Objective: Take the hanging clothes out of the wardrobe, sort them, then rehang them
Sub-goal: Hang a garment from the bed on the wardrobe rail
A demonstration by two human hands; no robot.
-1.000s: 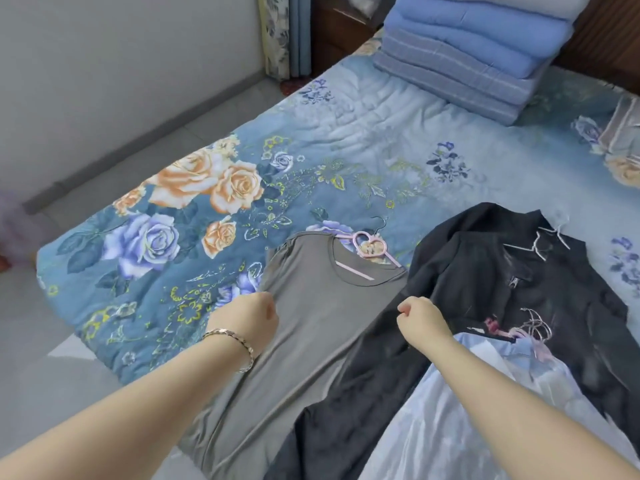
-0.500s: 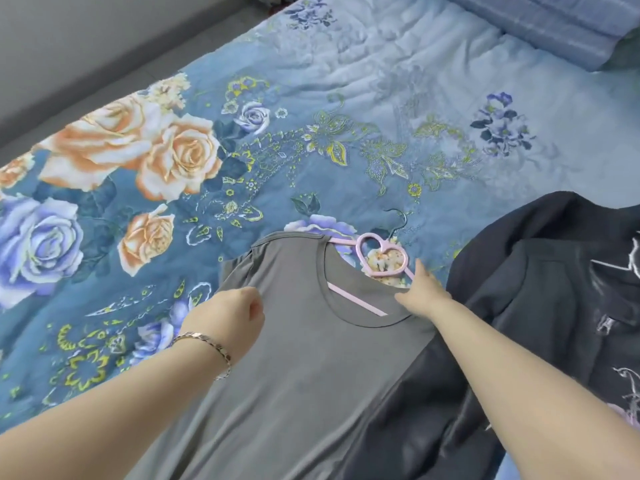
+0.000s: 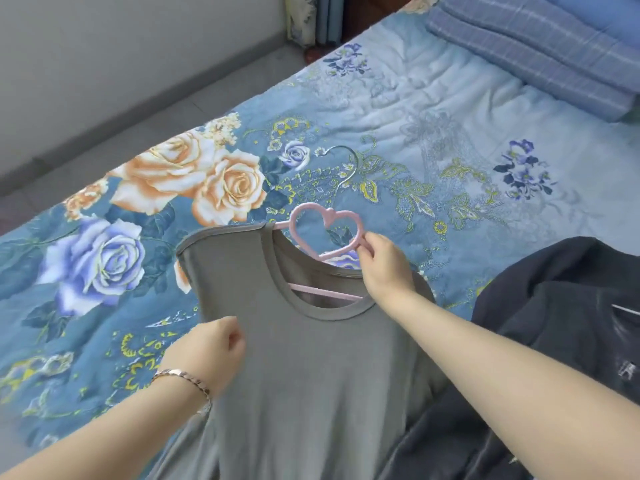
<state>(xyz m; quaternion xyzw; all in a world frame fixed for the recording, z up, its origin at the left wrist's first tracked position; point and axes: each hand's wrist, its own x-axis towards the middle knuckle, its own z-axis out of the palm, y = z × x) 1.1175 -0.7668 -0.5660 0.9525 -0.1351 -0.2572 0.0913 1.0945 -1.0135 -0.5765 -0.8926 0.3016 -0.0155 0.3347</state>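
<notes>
Grey jersey filled the middle of the scene: a grey top (image 3: 304,368) on a pink hanger (image 3: 327,233) with a heart-shaped neck and a thin metal hook (image 3: 346,168). The right hand (image 3: 384,268) had its fingers (image 3: 367,249) pinched narrow on the lower right side of the heart, holding the hanger so that the top's shoulders stood raised over the floral bedspread (image 3: 433,143). The left hand (image 3: 207,351), a bracelet (image 3: 187,381) on its wrist, was curled into a loose fist against the top's left edge; whether it gripped the cloth or only pressed it I could not tell. The hem trailed down toward the near edge of the bed. Just to the right lay a dark garment (image 3: 554,306), its edge touching the grey one, with a pale print too blurred to read. Folded blue quilts (image 3: 526,39) were stacked at the far corner of the bed.
</notes>
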